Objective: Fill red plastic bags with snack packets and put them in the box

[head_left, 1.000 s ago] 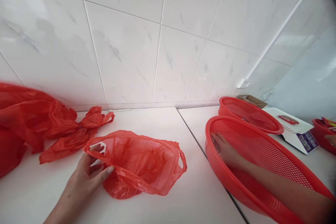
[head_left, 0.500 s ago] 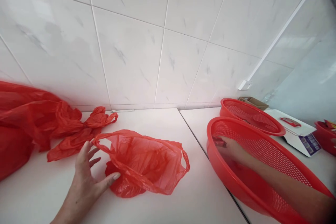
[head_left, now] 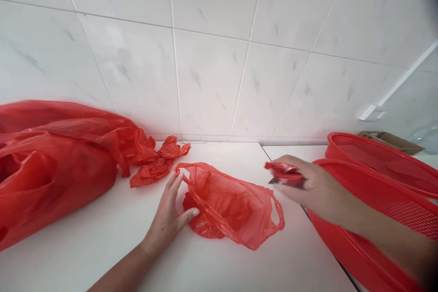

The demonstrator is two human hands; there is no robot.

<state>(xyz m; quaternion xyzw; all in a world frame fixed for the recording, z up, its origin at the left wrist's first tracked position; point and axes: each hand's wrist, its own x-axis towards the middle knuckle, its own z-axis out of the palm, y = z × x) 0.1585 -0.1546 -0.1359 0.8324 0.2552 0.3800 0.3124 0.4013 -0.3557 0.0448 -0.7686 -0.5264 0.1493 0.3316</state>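
Note:
A red plastic carrier bag (head_left: pixel 236 200) lies on the white table with its mouth spread and its handles to either side. My left hand (head_left: pixel 169 216) is at the bag's left end, fingers apart; a fingertip touches the handle and the thumb rests against the rim. Between the bag and the baskets, my right hand (head_left: pixel 304 182) is closed around small shiny red packets (head_left: pixel 285 174), slightly blurred. Beneath my right forearm is the nearer red plastic basket (head_left: pixel 337 242), its inside partly hidden.
Large red plastic bags (head_left: pixel 68 164) fill the table's left side, with a crumpled red bag (head_left: pixel 153 169) beside them. Another red basket (head_left: pixel 379 155) stands behind the nearer one. At the back right are a cardboard box (head_left: pixel 393 141) and a wall socket (head_left: pixel 372 112).
My right hand has come up out of the nearer basket and moved left towards the bag, carrying red packets. The view has turned left. My left hand stays at the bag's left handle.

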